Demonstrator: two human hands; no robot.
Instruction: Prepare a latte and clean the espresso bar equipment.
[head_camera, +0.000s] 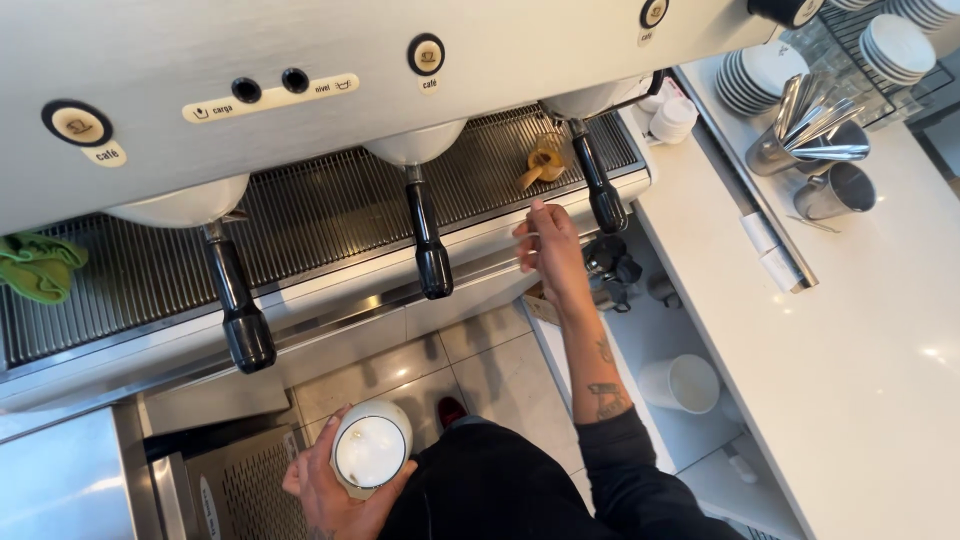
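My left hand (335, 490) holds a milk jug (371, 450) low by my waist, its grip wrapped round the jug from below, white foam showing at the top. My right hand (548, 250) reaches to the front edge of the coffee machine (300, 60), fingers loosely spread, holding nothing, just left of the right handle (600, 185). A small brown cup (545, 160) sits on the grate above. Right of that is the white worktop (860, 350) with metal jugs (820, 160)
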